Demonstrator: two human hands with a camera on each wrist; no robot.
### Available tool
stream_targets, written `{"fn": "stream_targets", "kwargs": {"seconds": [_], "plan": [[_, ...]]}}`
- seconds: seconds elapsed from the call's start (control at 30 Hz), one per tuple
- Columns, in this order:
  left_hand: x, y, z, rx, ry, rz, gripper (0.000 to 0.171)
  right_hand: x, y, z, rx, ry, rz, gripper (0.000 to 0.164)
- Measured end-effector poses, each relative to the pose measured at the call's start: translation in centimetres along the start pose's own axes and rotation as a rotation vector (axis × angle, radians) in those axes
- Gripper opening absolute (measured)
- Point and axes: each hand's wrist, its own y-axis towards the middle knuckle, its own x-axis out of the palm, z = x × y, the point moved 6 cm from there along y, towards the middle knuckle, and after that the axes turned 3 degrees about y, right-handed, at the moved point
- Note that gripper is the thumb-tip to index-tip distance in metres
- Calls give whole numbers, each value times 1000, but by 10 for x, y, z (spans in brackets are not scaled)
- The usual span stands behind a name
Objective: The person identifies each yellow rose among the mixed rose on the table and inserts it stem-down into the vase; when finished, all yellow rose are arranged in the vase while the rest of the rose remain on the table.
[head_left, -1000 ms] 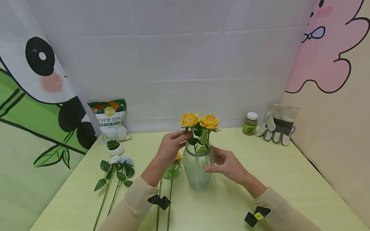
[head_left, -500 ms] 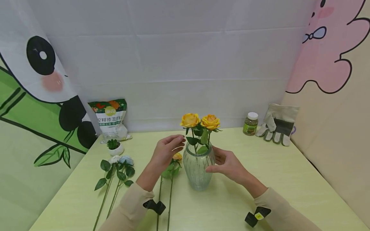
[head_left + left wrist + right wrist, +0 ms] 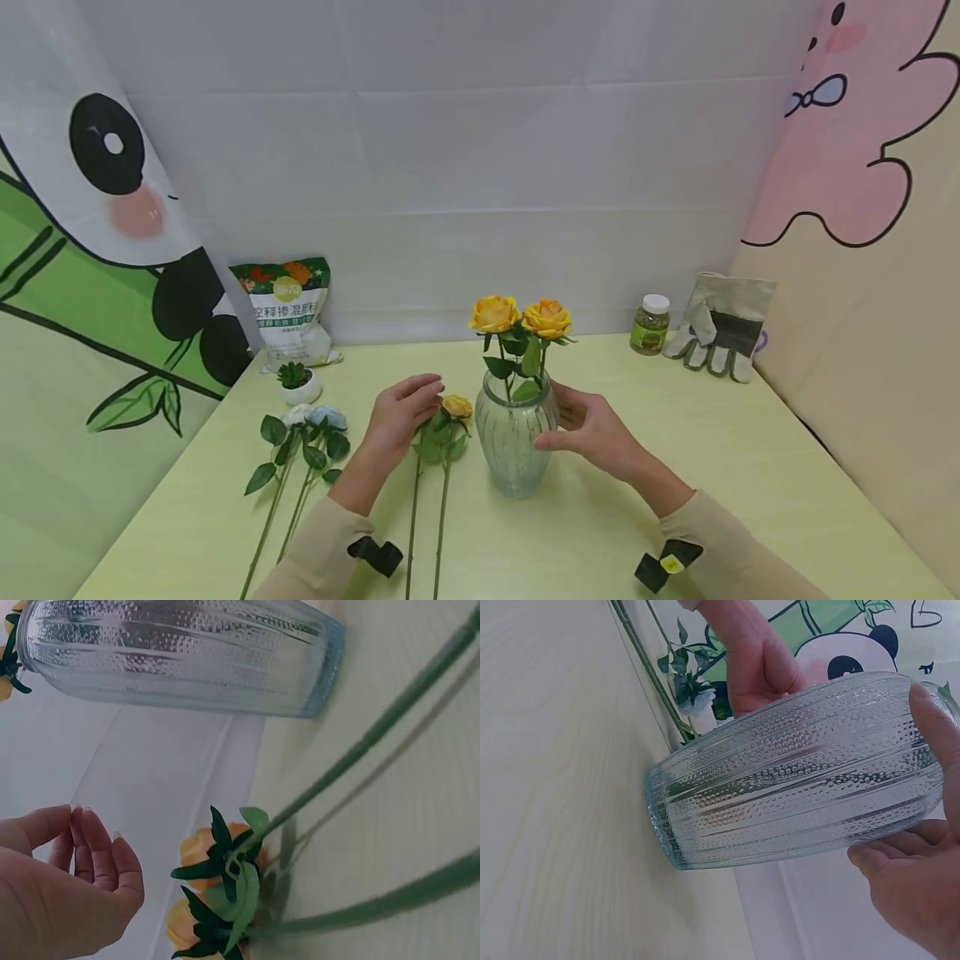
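A ribbed clear glass vase (image 3: 516,446) stands upright on the table with two yellow roses (image 3: 495,315) in it. My right hand (image 3: 596,427) holds its right side, thumb in front and fingers behind; the right wrist view shows the vase (image 3: 795,784) between them. Left of the vase, two more yellow roses (image 3: 217,859) lie side by side, their stems pointing towards me. Just above and beside their blooms hovers my left hand (image 3: 395,423), fingers loosely bent and holding nothing, as the left wrist view also shows.
Further left lie a white and a pale blue rose (image 3: 327,417). Behind them are a small potted succulent (image 3: 298,384) and a fertilizer bag (image 3: 288,308). At the back right stand a jar with a white lid (image 3: 649,325) and a pair of work gloves (image 3: 720,325).
My left hand has let go of the left rose in the vase and moved left and down towards the lying yellow roses. The right hand and the vase have stayed in place.
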Motion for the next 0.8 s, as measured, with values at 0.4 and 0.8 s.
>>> {"fn": "stream_targets", "kwargs": {"seconds": [0.4, 0.8], "plan": [[-31, 1, -22, -49, 102, 30, 39, -1, -1, 0, -2, 5, 0, 89], [-58, 3, -30, -83, 432, -5, 42, 0, -1, 0, -9, 8, -4, 89]]}}
